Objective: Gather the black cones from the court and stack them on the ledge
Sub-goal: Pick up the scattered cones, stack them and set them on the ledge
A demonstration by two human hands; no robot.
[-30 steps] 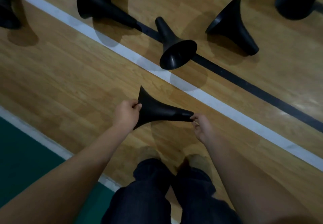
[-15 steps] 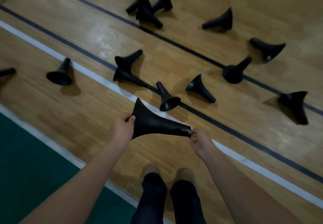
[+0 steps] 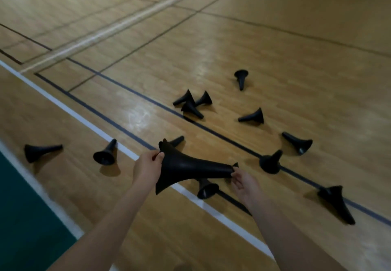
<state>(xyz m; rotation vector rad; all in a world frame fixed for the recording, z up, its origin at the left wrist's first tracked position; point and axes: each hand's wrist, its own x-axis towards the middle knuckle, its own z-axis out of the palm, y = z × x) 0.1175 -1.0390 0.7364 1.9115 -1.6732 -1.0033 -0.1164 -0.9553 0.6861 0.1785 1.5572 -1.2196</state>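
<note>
A black, trumpet-flared cone (image 3: 190, 168), seemingly of soft plastic, was held on its side in the air above the white boundary line (image 3: 74, 114) of the varnished wooden court floor (image 3: 275, 48). Its wide rim was gripped by the left hand (image 3: 147, 168), thumb and fingers curled over the edge, while its narrow tip was pinched by the right hand (image 3: 245, 183). The gathering step was judged barely begun: about a dozen more black cones lay toppled on the boards, the nearest fallen cone (image 3: 206, 189) just beneath the held one. No ledge could be seen. Next, the held cone would probably need to be slipped over a fallen neighbour, or one hand freed for another pickup.
</note>
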